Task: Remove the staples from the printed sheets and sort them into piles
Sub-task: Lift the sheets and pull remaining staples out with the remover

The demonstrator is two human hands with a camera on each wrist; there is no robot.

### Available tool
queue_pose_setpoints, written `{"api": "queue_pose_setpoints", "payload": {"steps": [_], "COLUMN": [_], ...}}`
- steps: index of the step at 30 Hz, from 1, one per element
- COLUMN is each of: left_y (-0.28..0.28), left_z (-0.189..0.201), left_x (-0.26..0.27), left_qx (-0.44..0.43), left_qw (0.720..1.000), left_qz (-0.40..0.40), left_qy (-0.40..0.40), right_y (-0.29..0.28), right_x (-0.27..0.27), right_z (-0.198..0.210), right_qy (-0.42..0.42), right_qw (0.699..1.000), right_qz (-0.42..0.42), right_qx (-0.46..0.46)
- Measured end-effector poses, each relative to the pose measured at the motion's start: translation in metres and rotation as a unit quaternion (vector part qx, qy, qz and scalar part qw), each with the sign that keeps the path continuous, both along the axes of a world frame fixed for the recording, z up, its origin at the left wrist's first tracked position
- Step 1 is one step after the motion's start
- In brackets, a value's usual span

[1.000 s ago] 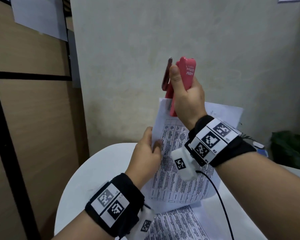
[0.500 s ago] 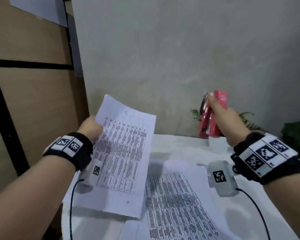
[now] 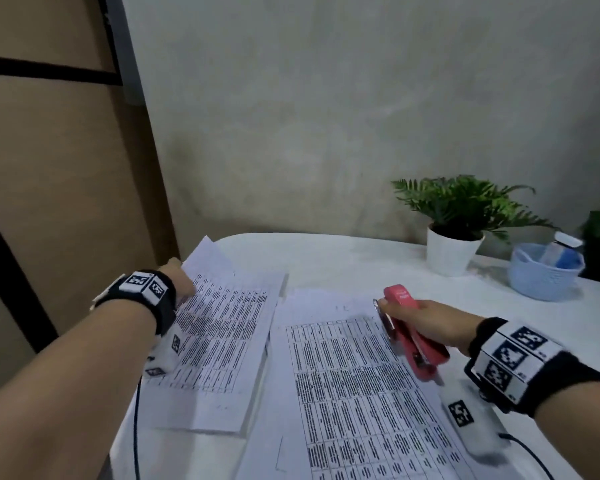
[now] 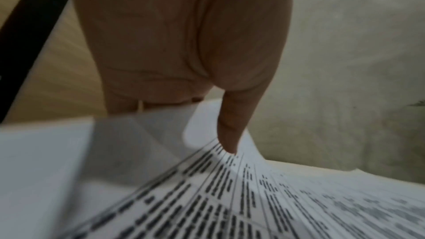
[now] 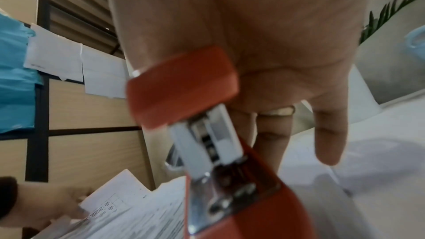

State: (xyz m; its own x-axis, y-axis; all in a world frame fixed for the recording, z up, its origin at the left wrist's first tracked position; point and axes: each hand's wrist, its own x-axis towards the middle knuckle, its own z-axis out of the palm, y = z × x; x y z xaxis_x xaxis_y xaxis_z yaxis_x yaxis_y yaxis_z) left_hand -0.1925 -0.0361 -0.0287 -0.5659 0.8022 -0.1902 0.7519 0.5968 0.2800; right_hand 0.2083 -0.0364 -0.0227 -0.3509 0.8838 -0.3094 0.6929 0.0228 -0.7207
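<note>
My left hand (image 3: pixel 182 280) pinches the far left corner of a printed sheet (image 3: pixel 219 341) that lies on the left pile on the white table (image 3: pixel 343 265); in the left wrist view the thumb (image 4: pixel 232 130) presses on the lifted corner of that printed sheet (image 4: pixel 253 197). My right hand (image 3: pixel 430 323) grips a red stapler (image 3: pixel 413 334) just above the right pile of printed sheets (image 3: pixel 354 393). In the right wrist view the red stapler (image 5: pixel 207 134) shows its metal underside below my palm.
A potted fern in a white pot (image 3: pixel 452 251) stands at the back right, with a light blue basket (image 3: pixel 542 275) holding a bottle beside it. A wooden panel wall (image 3: pixel 49 168) runs close along the table's left edge.
My left hand has lowered the sheet from the air down onto the left pile. My right hand with the stapler has dropped from chest height to just above the right pile.
</note>
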Motion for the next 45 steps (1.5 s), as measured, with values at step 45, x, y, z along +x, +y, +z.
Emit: {"api": "queue_pose_setpoints", "payload": {"steps": [45], "left_y": [-0.047], "left_z": [0.069], "left_x": [0.146], "left_qx": [0.214], "left_qw": [0.926], "left_qz": [-0.249], "left_qy": [-0.185], "right_y": [-0.019], "right_x": [0.038], "right_z": [0.030], "right_qy": [0.176], "right_qw": [0.970], "right_qz": [-0.142], "right_qx": [0.085]}}
